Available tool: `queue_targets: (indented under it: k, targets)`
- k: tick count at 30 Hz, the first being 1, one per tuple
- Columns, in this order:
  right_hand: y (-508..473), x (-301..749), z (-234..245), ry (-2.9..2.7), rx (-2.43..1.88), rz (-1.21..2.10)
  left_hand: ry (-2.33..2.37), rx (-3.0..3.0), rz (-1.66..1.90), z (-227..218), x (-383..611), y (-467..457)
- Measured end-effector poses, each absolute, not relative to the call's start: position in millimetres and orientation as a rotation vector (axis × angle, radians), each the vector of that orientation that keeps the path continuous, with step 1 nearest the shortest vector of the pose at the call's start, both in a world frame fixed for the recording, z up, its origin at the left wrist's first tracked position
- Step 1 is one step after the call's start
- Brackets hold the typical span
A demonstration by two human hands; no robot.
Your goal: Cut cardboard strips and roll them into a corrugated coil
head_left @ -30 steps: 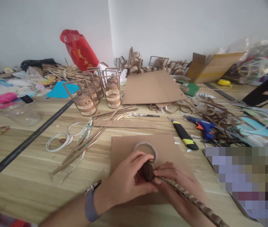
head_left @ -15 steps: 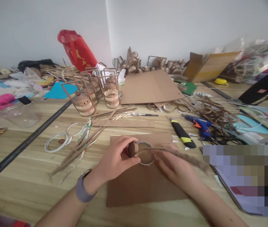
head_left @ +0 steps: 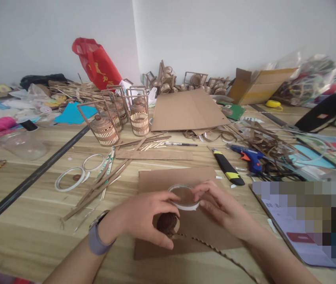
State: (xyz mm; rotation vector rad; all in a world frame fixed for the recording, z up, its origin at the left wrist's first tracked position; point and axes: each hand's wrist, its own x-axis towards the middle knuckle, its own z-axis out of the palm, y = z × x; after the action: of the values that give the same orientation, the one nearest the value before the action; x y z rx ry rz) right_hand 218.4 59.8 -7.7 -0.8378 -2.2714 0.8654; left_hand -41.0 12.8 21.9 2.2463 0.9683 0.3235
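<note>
My left hand (head_left: 144, 219) is closed round a small brown coil of corrugated cardboard strip (head_left: 167, 223); its loose tail (head_left: 215, 247) trails right across a brown cardboard sheet (head_left: 158, 179). My right hand (head_left: 221, 207) pinches the rim of a white tape ring (head_left: 184, 197) that rests on the sheet, just above the coil. My left fingertips also touch the ring's left edge. A grey watch band sits on my left wrist.
A black-and-yellow utility knife (head_left: 227, 172) and blue glue gun (head_left: 250, 157) lie to the right. Cardboard strips (head_left: 99, 185) and two tape rings (head_left: 67, 177) lie left. Small woven cardboard baskets (head_left: 105, 130), a folded cardboard sheet (head_left: 185, 110) and scrap piles fill the back.
My left hand brought the coil down toward me, below the tape ring. My right hand let go of the strip's tail and took hold of the tape ring.
</note>
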Motion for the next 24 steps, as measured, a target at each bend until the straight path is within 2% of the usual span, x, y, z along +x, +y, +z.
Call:
queue_targets:
  k: [3,10,24]
  targets:
    - [60.1,218.4,-10.9,-2.205,-0.921,0.804,0.967,2.349,0.327,19.2,-35.4,11.9]
    - [50.3,211.1,-19.1,-2.121,-0.993,0.383,1.033,2.454,0.489,7.8,-26.2,9.2]
    - [43.9,207.9,-22.1,-2.112,-0.994,0.277,1.228,2.484,0.488,4.2,-18.3,6.8]
